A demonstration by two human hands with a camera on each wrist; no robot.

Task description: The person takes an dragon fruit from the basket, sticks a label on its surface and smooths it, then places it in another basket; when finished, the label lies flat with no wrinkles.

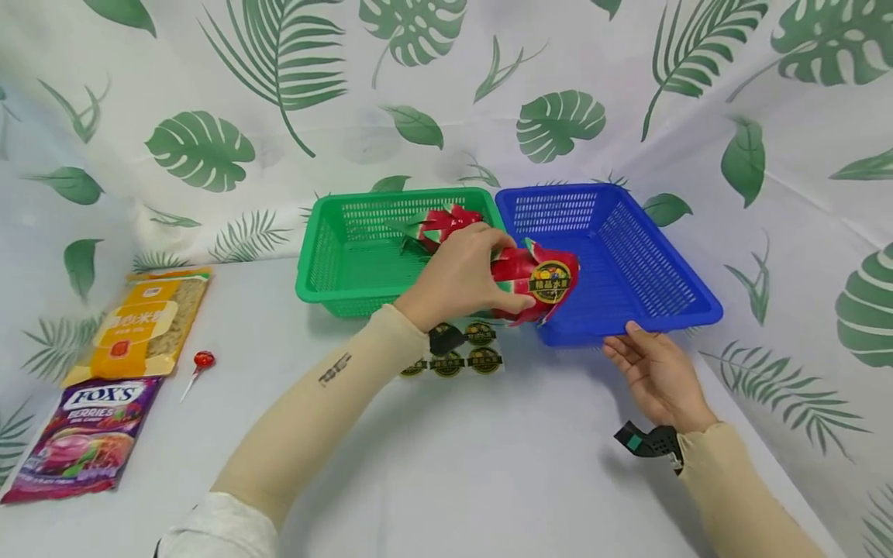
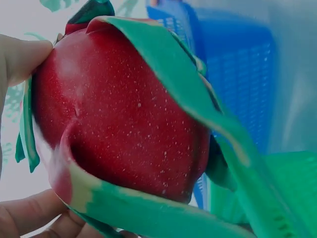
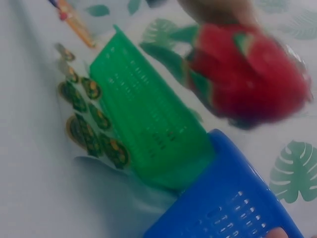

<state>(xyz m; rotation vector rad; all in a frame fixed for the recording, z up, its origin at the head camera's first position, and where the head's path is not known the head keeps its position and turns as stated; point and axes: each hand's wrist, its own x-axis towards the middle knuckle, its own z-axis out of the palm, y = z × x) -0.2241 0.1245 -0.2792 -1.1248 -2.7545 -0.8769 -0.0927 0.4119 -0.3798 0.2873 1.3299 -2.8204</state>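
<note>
My left hand (image 1: pixel 463 271) grips a red dragon fruit (image 1: pixel 512 267) with green-tipped scales, and a round black-and-gold sticker (image 1: pixel 549 282) shows on its end. The fruit is held up over the place where the two baskets meet. In the left wrist view thumb and fingers clasp the dragon fruit (image 2: pixel 124 109) from opposite sides. My right hand (image 1: pixel 656 376) pinches the near rim of the blue basket (image 1: pixel 628 322), thumb on top and fingers below. A second dragon fruit (image 1: pixel 453 221) lies in the green basket (image 1: pixel 335 298), partly behind the left hand.
A sheet of round stickers (image 1: pixel 446 364) lies in front of the green basket. To the left are a lollipop (image 1: pixel 204 359), a yellow food bag (image 1: pixel 139 325) and a purple candy bag (image 1: pixel 87 438). Leaf-patterned cloth (image 1: pixel 432 147) rises behind the baskets.
</note>
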